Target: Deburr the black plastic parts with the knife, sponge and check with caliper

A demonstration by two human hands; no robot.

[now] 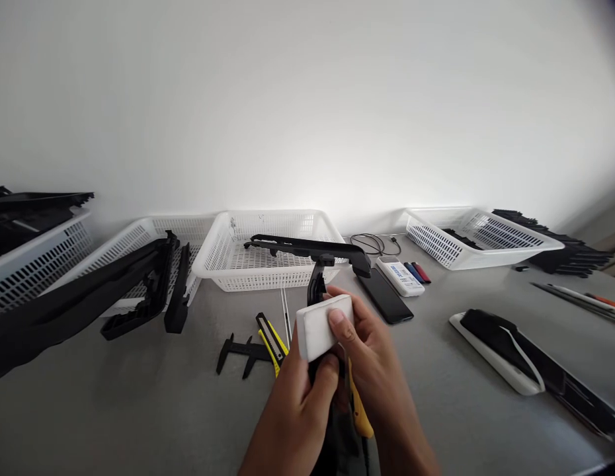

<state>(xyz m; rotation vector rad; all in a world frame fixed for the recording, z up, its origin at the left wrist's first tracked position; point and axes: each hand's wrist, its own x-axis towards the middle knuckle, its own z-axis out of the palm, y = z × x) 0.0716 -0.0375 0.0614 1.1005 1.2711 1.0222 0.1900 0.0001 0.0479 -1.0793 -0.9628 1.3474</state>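
Over the grey table [188, 410], the right hand [371, 352] pinches a white block [320, 328] close to the black part [307, 247] that the left hand [298, 400] seems to clasp beneath it, where too hard a push could make the block slip.

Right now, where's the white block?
In the head view, the white block is below centre, slightly right, in the right hand, above the left thumb.
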